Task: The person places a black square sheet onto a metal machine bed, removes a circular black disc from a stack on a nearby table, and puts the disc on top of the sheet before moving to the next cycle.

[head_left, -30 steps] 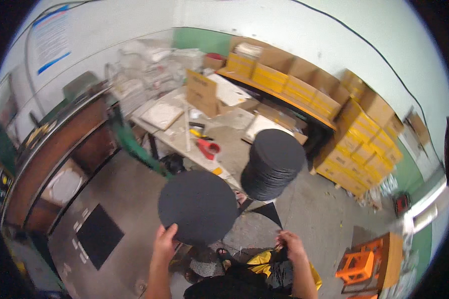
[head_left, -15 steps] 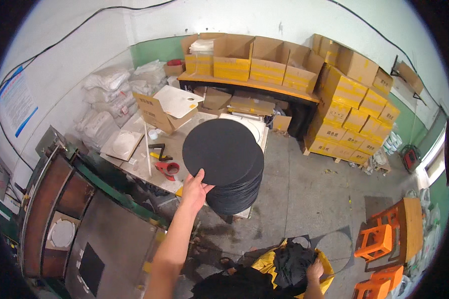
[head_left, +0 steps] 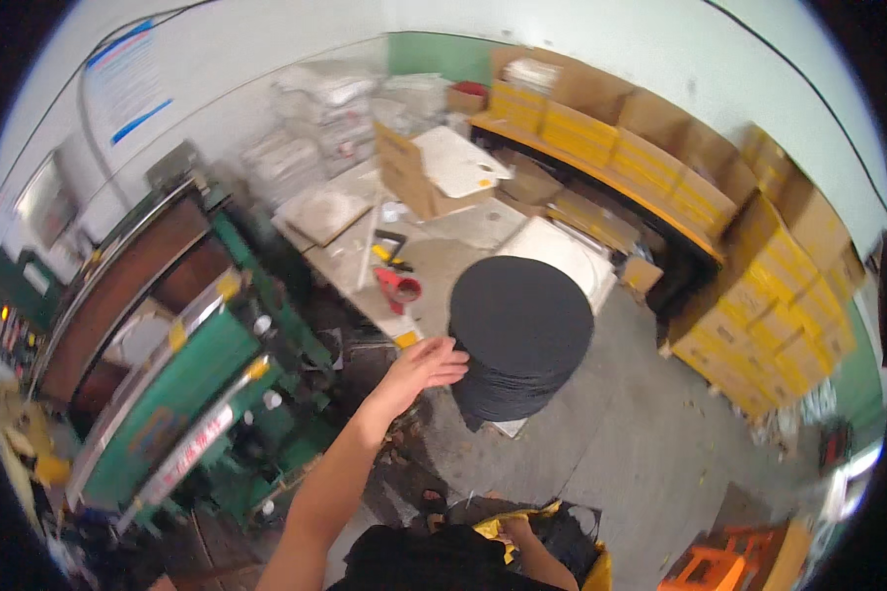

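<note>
A tall stack of round black discs [head_left: 522,315] stands at the near right corner of the worktable, its top disc lying nearly level with the rest. My left hand [head_left: 426,364] is at the left side of this stack, fingers stretched out and holding nothing, the tips at the discs' edge. Low in the view, my right hand [head_left: 512,532] is at a yellow bag [head_left: 601,569] with black material in it. Its fingers are too blurred and covered to make out their grip.
A red tape dispenser [head_left: 399,288] and an open carton [head_left: 404,169] sit on the worktable [head_left: 453,231]. A green press machine [head_left: 182,394] fills the left. Yellow-taped cartons [head_left: 769,315] are piled at the right, an orange stool [head_left: 705,569] at lower right.
My left hand has let go of the top disc, which now lies on the stack. The view has turned left. The press's grey bed is out of sight; its green front shows. My right hand has moved left.
</note>
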Tool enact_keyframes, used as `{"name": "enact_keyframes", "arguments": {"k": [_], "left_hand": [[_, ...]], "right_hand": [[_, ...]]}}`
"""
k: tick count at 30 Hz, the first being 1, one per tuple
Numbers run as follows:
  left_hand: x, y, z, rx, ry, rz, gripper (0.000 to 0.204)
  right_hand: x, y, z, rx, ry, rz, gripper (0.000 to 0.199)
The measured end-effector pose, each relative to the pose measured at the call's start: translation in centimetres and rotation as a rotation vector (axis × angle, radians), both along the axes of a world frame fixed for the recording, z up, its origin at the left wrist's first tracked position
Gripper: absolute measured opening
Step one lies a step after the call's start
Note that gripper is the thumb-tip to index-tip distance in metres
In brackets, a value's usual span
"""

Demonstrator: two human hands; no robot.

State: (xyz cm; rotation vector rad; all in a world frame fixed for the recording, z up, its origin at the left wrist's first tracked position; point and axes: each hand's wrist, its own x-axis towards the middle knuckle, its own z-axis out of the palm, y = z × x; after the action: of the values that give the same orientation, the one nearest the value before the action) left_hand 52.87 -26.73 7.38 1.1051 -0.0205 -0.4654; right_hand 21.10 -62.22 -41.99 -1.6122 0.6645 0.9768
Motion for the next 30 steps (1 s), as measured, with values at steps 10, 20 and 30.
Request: {"name": "enact_keyframes", "arguments": {"k": [10, 20, 30], "left_hand": [[-47.4, 30.0, -11.0, 0.320, 0.355, 1.487, 0.031], [-94.3, 23.3, 6.0, 1.555, 0.465, 2.860, 0.031], [-104.0, 30.0, 6.6, 0.911, 0.579, 2.686, 0.044]], "right_hand": [[23.8, 9.9, 6.3, -0.315, -0.892, 1.557, 0.019], [7.7, 41.1, 14.2, -0.086, -0.161, 1.442, 0.021], [-1.6, 53.0, 21.1, 0.162, -0.272, 1.659, 0.025]]}}
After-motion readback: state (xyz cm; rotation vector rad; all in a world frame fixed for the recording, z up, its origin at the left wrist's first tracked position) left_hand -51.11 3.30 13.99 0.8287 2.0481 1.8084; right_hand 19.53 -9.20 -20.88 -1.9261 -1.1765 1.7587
